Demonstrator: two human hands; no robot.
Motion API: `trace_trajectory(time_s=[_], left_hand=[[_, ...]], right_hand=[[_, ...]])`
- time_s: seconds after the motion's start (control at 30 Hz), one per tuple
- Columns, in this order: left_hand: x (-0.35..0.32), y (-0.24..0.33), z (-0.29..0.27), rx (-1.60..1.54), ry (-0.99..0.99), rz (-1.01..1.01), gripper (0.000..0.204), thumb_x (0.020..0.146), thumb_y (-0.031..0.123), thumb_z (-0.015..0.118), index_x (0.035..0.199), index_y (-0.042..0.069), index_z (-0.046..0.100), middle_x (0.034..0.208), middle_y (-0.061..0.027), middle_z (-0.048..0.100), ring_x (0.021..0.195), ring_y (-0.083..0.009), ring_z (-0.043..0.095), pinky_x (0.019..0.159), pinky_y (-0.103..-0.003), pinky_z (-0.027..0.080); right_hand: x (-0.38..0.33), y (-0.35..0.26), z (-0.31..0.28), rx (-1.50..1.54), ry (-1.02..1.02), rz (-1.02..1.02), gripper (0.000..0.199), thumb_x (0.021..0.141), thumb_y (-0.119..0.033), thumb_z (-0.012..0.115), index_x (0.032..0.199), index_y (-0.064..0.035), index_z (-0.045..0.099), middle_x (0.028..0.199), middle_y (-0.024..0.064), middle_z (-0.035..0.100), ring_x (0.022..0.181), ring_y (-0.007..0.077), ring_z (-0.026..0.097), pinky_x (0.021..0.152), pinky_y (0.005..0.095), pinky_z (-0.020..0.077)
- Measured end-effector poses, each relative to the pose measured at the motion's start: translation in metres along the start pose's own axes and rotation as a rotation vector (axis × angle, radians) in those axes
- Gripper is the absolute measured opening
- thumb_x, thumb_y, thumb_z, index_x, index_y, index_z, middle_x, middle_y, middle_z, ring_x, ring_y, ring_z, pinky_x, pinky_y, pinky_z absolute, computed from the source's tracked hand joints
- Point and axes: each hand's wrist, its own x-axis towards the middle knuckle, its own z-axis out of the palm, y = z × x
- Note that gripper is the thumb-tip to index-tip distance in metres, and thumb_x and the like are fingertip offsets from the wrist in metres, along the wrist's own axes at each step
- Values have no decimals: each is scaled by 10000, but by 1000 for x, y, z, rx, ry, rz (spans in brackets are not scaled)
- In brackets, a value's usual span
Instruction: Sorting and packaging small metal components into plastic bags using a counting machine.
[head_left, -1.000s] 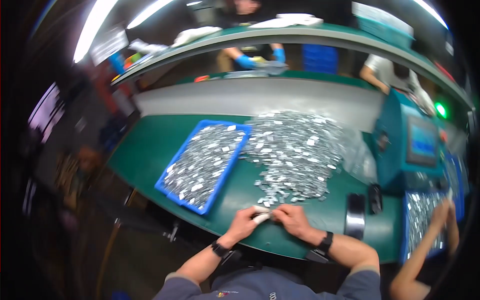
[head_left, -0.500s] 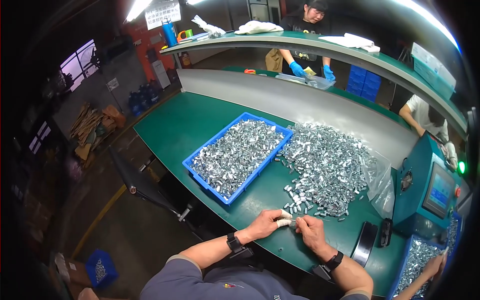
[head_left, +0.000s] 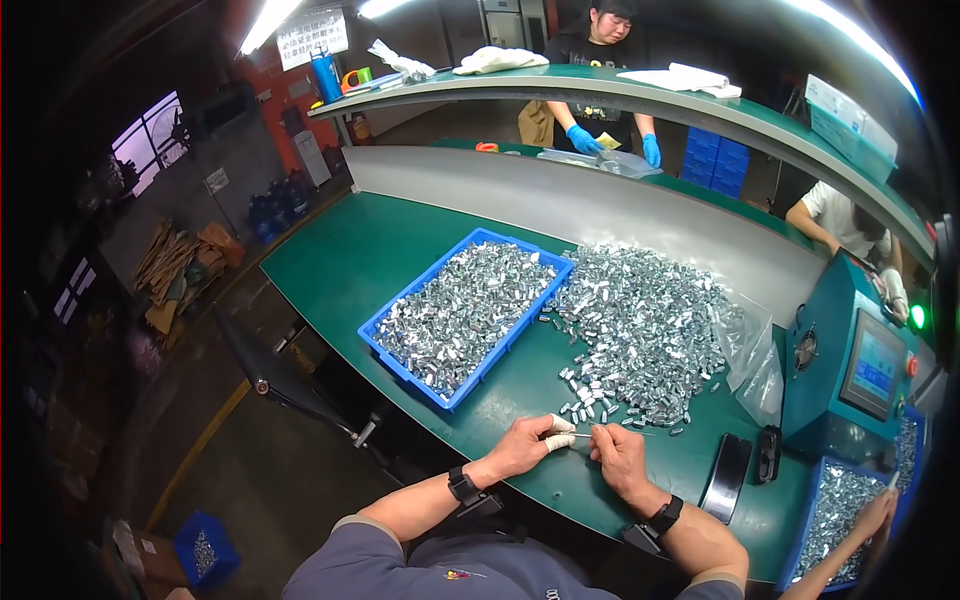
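My left hand, with white coverings on its thumb and forefinger, is closed in a pinch at the table's near edge. What its fingertips hold is too small to make out. Close beside it, my right hand grips a thin metal rod, whose one end reaches the left fingertips. Just beyond both hands spreads a heap of small shiny metal pieces. To its left, a blue tray is filled with similar pieces.
Right of my hands lie a black tray-like object and a small black object. A teal machine with a screen stands beyond, near clear plastic bags. Another person's hand is over a blue bin. A shelf spans the back.
The whole view has shifted slightly. My hands stay close together in nearly the same pose, the rod still between them.
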Motion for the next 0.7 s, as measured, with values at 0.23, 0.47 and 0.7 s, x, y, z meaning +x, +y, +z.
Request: trace_trajectory(time_s=[0.23, 0.47, 0.7], left_hand=[[-3, 12, -16, 39, 172, -14, 202, 932, 160, 741, 1054, 2, 710, 912, -70, 751, 811, -103, 681, 740, -284, 550], [49, 0, -120, 601, 630, 315, 270, 882, 121, 747, 1123, 9, 699, 1048, -152, 726, 950, -255, 706, 839, -361, 552], [65, 22, -80, 562, 184, 298, 342, 838, 148, 771, 1162, 75, 689, 1099, -144, 685, 1062, -349, 630, 917, -417, 504]], right_hand=[[-3, 3, 3, 182, 212, -25, 305, 1023, -219, 608, 823, 6, 652, 655, 32, 631, 600, 80, 576, 547, 256, 443], [-2, 4, 6, 156, 156, -16, 285, 1032, -197, 583, 834, 1, 632, 696, 22, 625, 623, 75, 559, 576, 244, 445], [12, -5, -5, 178, 196, 19, 294, 1038, -216, 582, 843, -4, 636, 698, 17, 616, 636, 74, 547, 591, 239, 434]])
